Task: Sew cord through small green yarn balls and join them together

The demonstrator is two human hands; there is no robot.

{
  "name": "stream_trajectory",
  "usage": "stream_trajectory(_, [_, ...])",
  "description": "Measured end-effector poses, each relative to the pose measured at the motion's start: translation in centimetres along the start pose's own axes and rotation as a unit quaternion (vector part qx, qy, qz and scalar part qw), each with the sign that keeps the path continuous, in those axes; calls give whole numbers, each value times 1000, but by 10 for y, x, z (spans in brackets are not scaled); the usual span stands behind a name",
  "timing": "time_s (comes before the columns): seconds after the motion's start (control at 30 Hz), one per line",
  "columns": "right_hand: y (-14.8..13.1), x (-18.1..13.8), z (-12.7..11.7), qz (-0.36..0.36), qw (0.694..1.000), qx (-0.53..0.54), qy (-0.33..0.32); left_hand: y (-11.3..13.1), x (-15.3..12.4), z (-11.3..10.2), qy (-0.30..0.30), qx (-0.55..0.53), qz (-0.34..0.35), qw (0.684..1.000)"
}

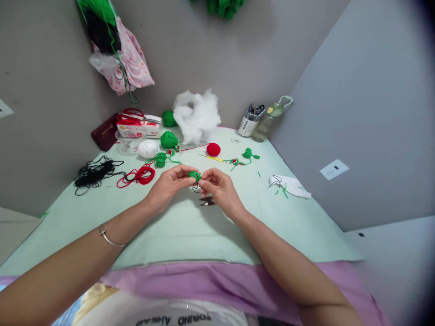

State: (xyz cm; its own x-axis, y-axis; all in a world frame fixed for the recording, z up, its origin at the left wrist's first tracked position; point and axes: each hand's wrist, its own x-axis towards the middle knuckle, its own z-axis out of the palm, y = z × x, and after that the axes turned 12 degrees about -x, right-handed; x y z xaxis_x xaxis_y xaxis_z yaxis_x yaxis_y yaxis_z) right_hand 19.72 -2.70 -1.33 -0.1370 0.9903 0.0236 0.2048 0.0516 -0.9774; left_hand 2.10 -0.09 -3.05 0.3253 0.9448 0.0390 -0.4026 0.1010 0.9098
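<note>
The left hand [169, 182] and the right hand [220, 184] both pinch a green yarn piece [195, 175] with their fingertips, just above the table [170, 226]. It is small, round, bumpy and bright green. Snips [207, 201] lie at its 6 o'clock, and a red ball [213, 149] sits at its 1 o'clock.

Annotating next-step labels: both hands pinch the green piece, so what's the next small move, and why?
Likely the right hand drops to the snips lying just below it: both it and the left hand pinch the green crochet piece, and a dark thread dangles under it.
</note>
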Motion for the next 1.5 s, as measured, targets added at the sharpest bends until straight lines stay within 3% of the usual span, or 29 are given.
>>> stream_trajectory(0.1, [1,-1,-1,-36,999,-8,7,-2,0,-1,2,44,22,999])
stream_trajectory(0.17, [3,-2,-1,-75,994,-81,18,-2,0,-1,-5,64,33,997])
stream_trajectory(0.3, [5,-4,-4,-168,947,-270,51,-2,-3,2,-25,105,27,994])
stream_trajectory(0.37, [1,-4,-7,-208,930,-295,70,-3,-3,3,-37,109,12,993])
stream_trajectory(0.5, [-13,-3,-15,-176,968,-153,89,-4,-3,3,-51,138,-33,989])
stream_trajectory(0.57, [-19,-3,-20,-114,991,-54,35,-5,-3,2,-63,133,-56,988])
stream_trajectory(0.67, [-24,0,-32,-56,997,34,-39,-6,-2,0,-89,114,-79,986])
stream_trajectory(0.83, [-30,8,-63,-130,971,145,136,-3,-1,-3,-98,115,-100,983])
stream_trajectory(0.9, [-32,7,-68,-128,970,148,146,-1,0,-4,-93,79,-100,987])
stream_trajectory(1.0, [-33,2,-62,-126,984,75,98,4,1,-5,-86,22,-96,991])
stream_trajectory(1.1, [-30,-4,-49,-180,978,-83,61,7,2,-5,-71,-10,-74,995])
stream_trajectory(1.2, [-23,-7,-38,-262,926,-257,86,9,2,-5,-71,-18,-53,996])
stream_trajectory(1.3, [-17,-7,-34,-316,871,-358,119,9,2,-6,-81,-9,-39,996])
stream_trajectory(1.5, [-12,-7,-31,-328,834,-431,100,10,1,-7,-77,17,-30,996])
